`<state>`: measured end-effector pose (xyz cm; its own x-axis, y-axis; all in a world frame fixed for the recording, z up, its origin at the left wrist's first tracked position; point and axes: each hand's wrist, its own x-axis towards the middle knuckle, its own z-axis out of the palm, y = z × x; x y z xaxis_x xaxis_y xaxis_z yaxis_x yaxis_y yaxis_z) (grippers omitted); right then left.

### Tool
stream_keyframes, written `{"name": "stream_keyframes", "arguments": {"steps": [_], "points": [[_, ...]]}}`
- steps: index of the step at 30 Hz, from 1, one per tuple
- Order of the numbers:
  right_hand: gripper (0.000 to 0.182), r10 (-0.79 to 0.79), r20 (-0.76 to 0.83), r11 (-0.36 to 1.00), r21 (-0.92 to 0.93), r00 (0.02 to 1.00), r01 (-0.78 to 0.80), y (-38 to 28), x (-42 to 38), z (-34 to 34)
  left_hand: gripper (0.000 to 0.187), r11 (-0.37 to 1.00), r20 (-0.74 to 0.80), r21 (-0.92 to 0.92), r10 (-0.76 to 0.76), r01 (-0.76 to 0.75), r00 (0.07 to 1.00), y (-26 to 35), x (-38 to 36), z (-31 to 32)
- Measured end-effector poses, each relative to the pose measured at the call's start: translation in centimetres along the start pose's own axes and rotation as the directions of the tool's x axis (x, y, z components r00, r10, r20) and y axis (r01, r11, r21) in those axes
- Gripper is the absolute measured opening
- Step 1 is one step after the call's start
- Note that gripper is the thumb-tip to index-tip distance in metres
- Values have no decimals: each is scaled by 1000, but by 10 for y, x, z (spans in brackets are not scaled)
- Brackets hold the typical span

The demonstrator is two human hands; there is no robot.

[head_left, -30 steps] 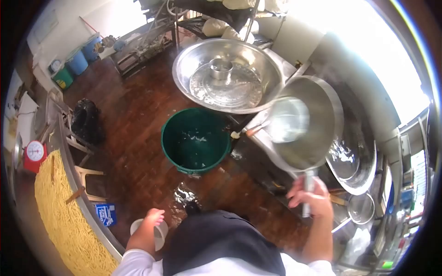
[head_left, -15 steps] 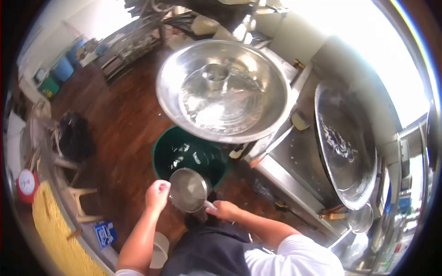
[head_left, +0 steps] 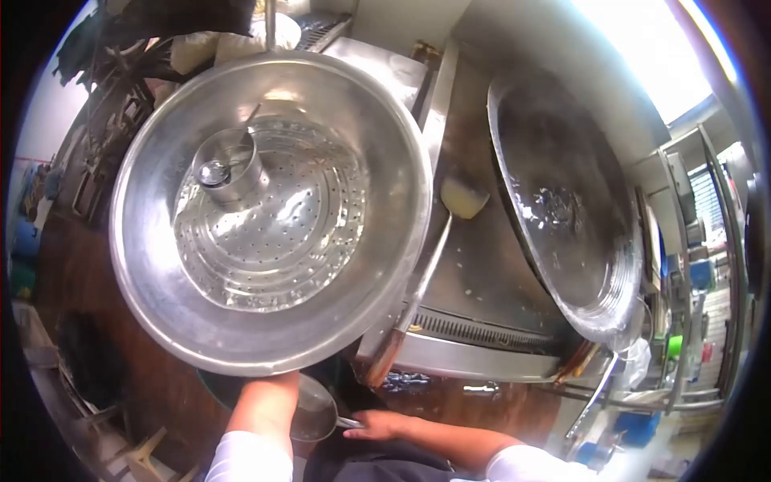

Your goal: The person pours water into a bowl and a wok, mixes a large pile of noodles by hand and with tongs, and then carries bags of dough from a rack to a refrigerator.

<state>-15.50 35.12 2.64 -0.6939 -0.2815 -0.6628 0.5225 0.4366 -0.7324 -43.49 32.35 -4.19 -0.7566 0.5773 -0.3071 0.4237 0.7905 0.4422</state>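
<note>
Right hand (head_left: 374, 425) is gripping the saucepan (head_left: 313, 415) handle; pan is showing just below the steel basin's (head_left: 389, 241) near rim, partly covered. Floor (head_left: 514, 406) is lying open toward the stovetop's (head_left: 482, 359) front edge. Handle axis is running rightward. Versus earlier frame: basin rim is now hiding the left hand; its grip cannot be told.

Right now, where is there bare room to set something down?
The steel worktop looks mostly free between the long-handled scoop and the big wok, bar small scraps. It is crowded by the near rim of the wide basin, where the right hand holds a pan.
</note>
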Motion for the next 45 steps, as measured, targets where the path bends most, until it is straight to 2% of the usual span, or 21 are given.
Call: {"name": "stream_keyframes", "arguments": {"steps": [9, 13, 18, 19, 21, 25, 27, 28, 29, 30, 31, 32, 33, 34, 35, 36, 37, 39, 41, 43, 45], "points": [[64, 13, 126, 999, 39, 992, -19, 3, 5, -11, 45, 993, 10, -112, -24, 25, 1000, 8, 13, 11], [59, -20, 104, 1000, 9, 994, 19, -1, 7, -14, 46, 935, -59, -355, -48, 25, 997, 1, -10, 1], [56, 124, 31, 990, -66, 992, -122, -32, 34, -3, 47, 653, -236, -757, -256, -12, 937, -57, -98, -31], [55, 115, -21, 987, -114, 993, -117, -26, 50, 6, 35, 756, -444, -646, -259, -106, 858, -79, -122, -41], [51, 259, 110, 965, -77, 960, -251, -22, 91, 16, 26, 279, -43, -950, -568, 143, 822, -139, -186, -70], [35, 411, 86, 869, 262, 908, -419, -14, 176, 25, 28, 32, 91, -959, -906, 280, 412, -218, -345, -82], [28, 484, 154, 767, 400, 861, -503, -15, 215, 20, 24, -199, 226, -969, -954, 148, 197, -243, -445, -36], [27, 508, 193, 749, 383, 839, -541, 4, 242, 21, 26, -313, 314, -949, -932, 39, 180, -269, -522, 27], [26, 535, 224, 728, 368, 815, -579, 22, 270, 22, 28, -181, 175, -983, -965, -12, 196, -260, -586, 75], [21, 584, 167, 756, 244, 795, -607, 26, 290, 22, 32, -293, 291, -956, -954, 16, -68, -231, -633, 111], [19, 625, 102, 766, 116, 774, -633, 31, 307, 22, 46, -458, 425, -864, -886, 208, -185, -199, -670, 139], [19, 643, 110, 753, 87, 758, -652, 45, 320, 25, 41, -594, 601, -781, -799, 190, -30, -154, -719, 159], [20, 688, 32, 725, 22, 725, -688, 61, 337, 29, 47, -693, 682, -703, -721, 162, -126, -122, -766, 223], [21, 715, -51, 696, -42, 697, -717, 83, 358, 32, 44, -225, 437, -588, -896, 777, 71, -89, -774, 229], [18, 617, -55, 736, -313, 785, -601, 162, 401, 47, 36, -689, 733, -678, -607, 257, 305, -62, -814, 265], [15, 506, -59, 674, -595, 860, -437, 238, 443, 61, 36, -983, 864, -150, -181, -103, 470, -30, -809, 246], [14, 388, -62, 529, -802, 919, -278, 312, 484, 76, 36, -971, 919, -231, -240, -66, 314, 2, -795, 244], [16, 496, 39, 720, -577, 867, -386, 229, 480, 87, 35, -902, 917, -400, -392, 161, 77, 30, -776, 256], [20, 553, 100, 764, -457, 827, -456, 144, 468, 97, 34, -828, 872, -473, -489, 302, 24, 35, -764, 276], [21, 581, 242, 750, 213, 777, -627, 86, 444, 100, 33, -699, 766, -609, -641, 376, 48, 27, -761, 301], [21, 587, 248, 750, 191, 771, -633, 59, 414, 95, 32, -525, 587, -783, -802, 334, 115, 4, -754, 322]]}}
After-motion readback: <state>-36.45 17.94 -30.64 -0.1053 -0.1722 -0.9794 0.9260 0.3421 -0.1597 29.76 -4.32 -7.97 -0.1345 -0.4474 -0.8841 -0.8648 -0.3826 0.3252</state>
